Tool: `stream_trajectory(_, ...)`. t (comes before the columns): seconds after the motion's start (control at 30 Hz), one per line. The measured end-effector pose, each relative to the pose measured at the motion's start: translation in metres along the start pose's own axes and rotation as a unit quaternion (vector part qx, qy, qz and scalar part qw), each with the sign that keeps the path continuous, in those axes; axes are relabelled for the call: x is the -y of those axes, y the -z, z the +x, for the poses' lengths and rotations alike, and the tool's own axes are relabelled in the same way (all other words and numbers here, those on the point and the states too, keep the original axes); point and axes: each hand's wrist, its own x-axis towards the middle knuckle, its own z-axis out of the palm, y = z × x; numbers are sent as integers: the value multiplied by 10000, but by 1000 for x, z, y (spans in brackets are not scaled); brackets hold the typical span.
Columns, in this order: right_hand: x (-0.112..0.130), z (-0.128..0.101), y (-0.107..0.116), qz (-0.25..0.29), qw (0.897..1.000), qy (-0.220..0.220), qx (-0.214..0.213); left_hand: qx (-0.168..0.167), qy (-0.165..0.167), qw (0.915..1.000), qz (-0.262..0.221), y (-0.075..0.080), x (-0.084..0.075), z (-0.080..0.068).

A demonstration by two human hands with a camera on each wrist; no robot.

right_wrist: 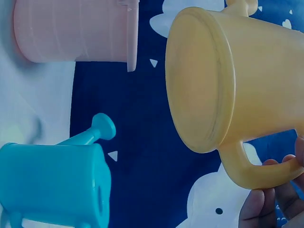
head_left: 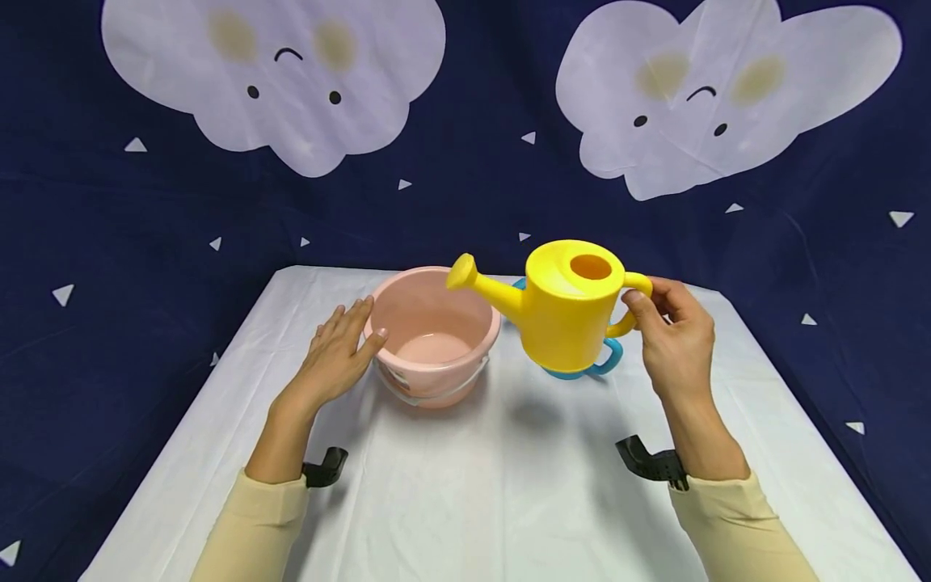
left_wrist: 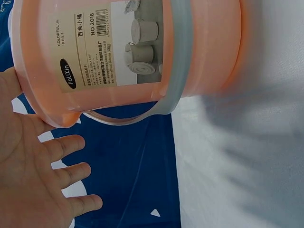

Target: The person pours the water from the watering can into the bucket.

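Observation:
My right hand [head_left: 676,335] grips the handle of a yellow watering can [head_left: 567,315], its spout pointing left over the bucket's right rim in the head view. The can is raised off the table, with its shadow below. In the right wrist view, its round base [right_wrist: 197,80] faces the camera, and the fingers [right_wrist: 256,204] curl at the handle. A pink bucket [head_left: 429,368] stands upright on the table. My left hand [head_left: 334,352] rests against its left rim, fingers straight and spread. A label [left_wrist: 90,47] shows on the bucket's side in the left wrist view.
A blue watering can [right_wrist: 54,183] stands on the table, largely hidden behind the yellow one in the head view. White cloth [head_left: 451,501] covers the table. Behind it hangs a dark blue curtain [head_left: 480,202] with clouds. Each wrist wears a black mount [head_left: 655,462].

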Motion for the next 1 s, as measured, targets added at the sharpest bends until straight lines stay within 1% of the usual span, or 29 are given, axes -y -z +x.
stream_trajectory(0.3,-12,-7,7,80,9997,-134,-172,-5,-10,10000,17,0,0,0)
stream_trajectory(0.53,-21,-16,9,414,9983,-259,-311,-15,-18,10000,10,-1,-1,1)
stream_trajectory(0.73,-25,-22,9,675,9967,-172,-407,-27,-8,10000,-9,-1,-1,0)
stream_trajectory(0.83,-27,-25,9,824,9955,-221,-421,-34,-13,10000,-10,-1,-1,0)
stream_trajectory(1.0,-32,-31,10,850,9946,-367,-459,-28,-16,10000,0,-1,0,0)
